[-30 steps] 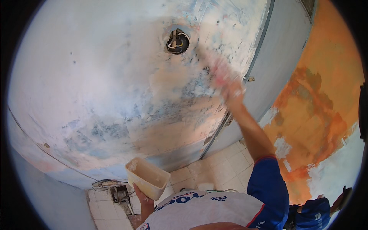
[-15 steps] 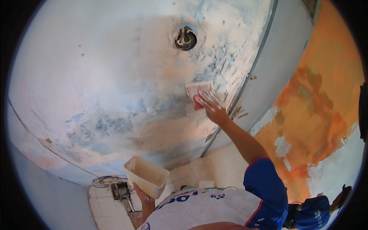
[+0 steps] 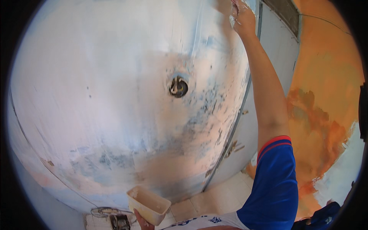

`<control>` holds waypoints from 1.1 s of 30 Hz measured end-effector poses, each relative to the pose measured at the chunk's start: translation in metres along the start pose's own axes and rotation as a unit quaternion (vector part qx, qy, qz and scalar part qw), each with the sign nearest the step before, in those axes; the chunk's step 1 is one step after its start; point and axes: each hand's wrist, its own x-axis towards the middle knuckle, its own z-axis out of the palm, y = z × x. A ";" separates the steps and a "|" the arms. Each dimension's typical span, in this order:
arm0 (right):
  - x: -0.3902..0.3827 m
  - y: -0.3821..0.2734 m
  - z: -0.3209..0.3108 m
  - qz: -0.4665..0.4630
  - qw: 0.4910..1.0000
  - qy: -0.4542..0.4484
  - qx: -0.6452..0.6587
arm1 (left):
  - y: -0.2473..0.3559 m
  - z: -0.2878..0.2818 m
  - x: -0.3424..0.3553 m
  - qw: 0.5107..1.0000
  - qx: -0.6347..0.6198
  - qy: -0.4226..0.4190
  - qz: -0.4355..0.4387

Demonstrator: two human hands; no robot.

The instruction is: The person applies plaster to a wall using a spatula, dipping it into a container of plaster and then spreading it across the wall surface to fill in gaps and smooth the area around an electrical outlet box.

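Observation:
At the top edge of the view my right hand (image 3: 243, 20), smeared with white paste, is raised high against the patchy white wall (image 3: 115, 76). Its fingers are closed on a wide putty spreader; only a reddish bit of it shows, and the blade lies beyond the picture's edge. Low in front of me, my left hand (image 3: 141, 220) grips a cream rectangular plastic tub (image 3: 153, 215) from below and the side. The tub is tilted, with residue on its inner walls.
A round hole with wires (image 3: 178, 87) opens in the wall. Right of it stand a grey door (image 3: 251, 111) and an orange, partly scraped wall (image 3: 326, 76). Loose cable (image 3: 105, 211) lies by the floor at left. Another person in blue (image 3: 325, 216) is at the lower right.
My right hand has swept up the wall with the spreader, from below the wired hole to the top edge. The view has tilted upward. My left hand still holds the tub.

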 end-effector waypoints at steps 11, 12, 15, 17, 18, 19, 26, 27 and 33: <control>-0.010 0.007 0.007 0.065 0.990 -0.126 -0.016 | 0.004 0.020 0.023 1.000 0.005 -0.015 0.000; -0.036 -0.007 0.008 0.099 0.985 -0.139 0.040 | 0.004 0.020 0.023 1.000 0.006 -0.012 -0.001; -0.113 -0.080 -0.021 0.093 0.961 -0.260 0.022 | 0.007 0.018 0.021 0.999 0.039 -0.036 0.010; -0.179 -0.144 -0.054 0.120 0.929 -0.341 0.085 | 0.004 0.009 0.022 0.994 0.084 -0.067 0.012; -0.212 -0.172 -0.070 0.106 0.917 -0.373 0.088 | 0.000 0.005 0.026 0.996 0.051 -0.067 -0.008; -0.255 -0.199 -0.085 0.098 0.912 -0.390 0.081 | -0.007 -0.002 0.032 0.997 0.021 -0.064 -0.029; -0.323 -0.279 -0.153 0.157 0.902 -0.364 0.171 | -0.021 -0.015 0.034 0.997 0.012 -0.044 -0.067; -0.300 -0.260 -0.152 0.167 0.911 -0.324 0.192 | -0.019 -0.015 0.033 0.997 0.004 -0.036 -0.064; -0.050 -0.116 -0.057 0.060 0.992 0.011 0.112 | -0.006 -0.031 0.027 0.993 0.112 -0.036 0.012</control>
